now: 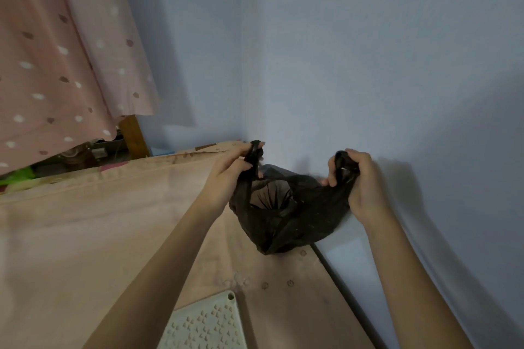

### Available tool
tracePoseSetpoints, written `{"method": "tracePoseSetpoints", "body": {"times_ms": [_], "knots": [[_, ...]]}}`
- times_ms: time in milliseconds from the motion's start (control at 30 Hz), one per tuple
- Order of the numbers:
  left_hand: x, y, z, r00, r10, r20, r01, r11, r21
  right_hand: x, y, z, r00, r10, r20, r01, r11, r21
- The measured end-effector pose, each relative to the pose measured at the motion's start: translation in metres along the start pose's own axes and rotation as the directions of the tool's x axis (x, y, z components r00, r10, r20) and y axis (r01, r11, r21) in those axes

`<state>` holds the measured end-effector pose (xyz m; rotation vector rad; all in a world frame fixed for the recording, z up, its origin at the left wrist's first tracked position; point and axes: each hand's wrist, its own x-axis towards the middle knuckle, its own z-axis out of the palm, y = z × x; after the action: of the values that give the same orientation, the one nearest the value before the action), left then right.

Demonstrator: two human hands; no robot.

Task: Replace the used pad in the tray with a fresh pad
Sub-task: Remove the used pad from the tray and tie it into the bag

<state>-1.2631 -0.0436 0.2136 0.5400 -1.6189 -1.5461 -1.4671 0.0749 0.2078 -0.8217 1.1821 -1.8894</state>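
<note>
A black plastic bag is held above a pink bed sheet, beside the blue wall. One handle is gripped by the left hand, the other by the right hand. A perforated white tray lies below.

Both bare arms stretched fwd, left hand far-centre w/ fingers curled, pinching a bag handle, right hand to its right, fist clenched round other handle, wrists bent down

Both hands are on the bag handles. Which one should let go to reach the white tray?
Left, probably. The left hand grips the black bag on the side above the white tray; the right hand is beside the wall.
</note>
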Motion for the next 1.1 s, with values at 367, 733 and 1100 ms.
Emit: {"method": "tracePoseSetpoints", "body": {"times_ms": [367,733,1100], "knots": [[-0.011,-0.032,0.004,0.989,-0.002,0.148,-0.024,0.984,0.178,-0.011,0.032,-0.007,0.99,0.002,0.143,0.042,0.952,-0.304],[-0.018,-0.057,0.021,0.993,-0.103,0.06,0.098,0.992,0.075,-0.002,0.058,0.002,0.96,0.27,-0.069,-0.278,0.942,-0.186],[-0.023,-0.071,0.034,0.993,-0.078,0.088,0.064,0.987,0.145,-0.012,0.076,0.005,0.961,0.174,0.213,-0.108,0.951,-0.288]]}}
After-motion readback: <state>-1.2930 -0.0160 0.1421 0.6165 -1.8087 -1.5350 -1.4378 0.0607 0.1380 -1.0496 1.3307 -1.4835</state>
